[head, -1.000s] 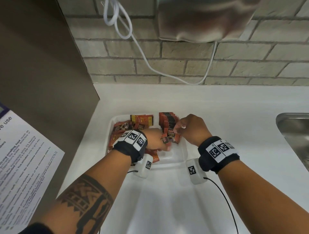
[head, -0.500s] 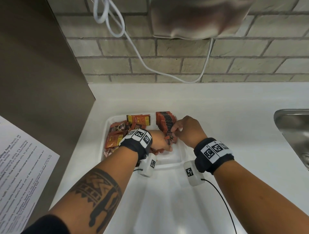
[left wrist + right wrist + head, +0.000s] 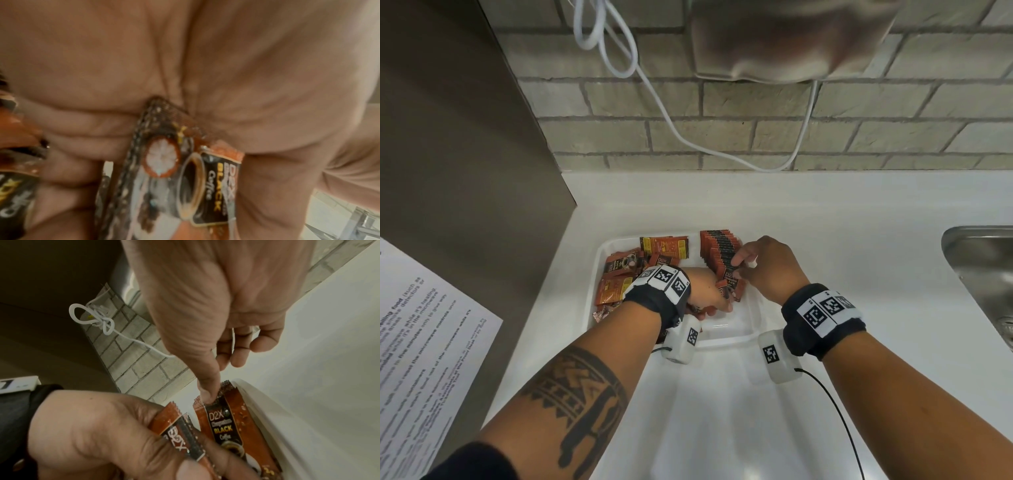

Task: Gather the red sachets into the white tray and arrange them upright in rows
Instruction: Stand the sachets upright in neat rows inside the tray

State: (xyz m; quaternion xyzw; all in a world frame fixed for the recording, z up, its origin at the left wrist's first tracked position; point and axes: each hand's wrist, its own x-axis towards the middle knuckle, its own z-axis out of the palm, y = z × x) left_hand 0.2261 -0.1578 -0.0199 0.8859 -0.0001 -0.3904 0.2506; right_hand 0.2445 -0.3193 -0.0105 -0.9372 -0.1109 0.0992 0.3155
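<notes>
A white tray (image 3: 751,330) sits on the counter. A row of red sachets (image 3: 717,245) stands upright along its right side. Loose sachets (image 3: 616,289) lie flat in its left half. My left hand (image 3: 722,301) is low in the tray and grips a small bundle of sachets (image 3: 205,186), just left of the row's near end. My right hand (image 3: 737,269) is at that near end. Its thumb and forefinger pinch the top of the front upright sachet (image 3: 226,426), and the other fingers are loosely curled. My left wrist hides part of the loose pile.
A steel sink (image 3: 983,270) is set into the white counter (image 3: 825,222) at far right. A brown panel (image 3: 465,154) with a printed notice (image 3: 417,342) walls the left side. A white cable (image 3: 654,92) hangs on the brick wall behind.
My right fingers have settled on the top of the front sachet of the row. My left hand has stayed in the tray with its bundle.
</notes>
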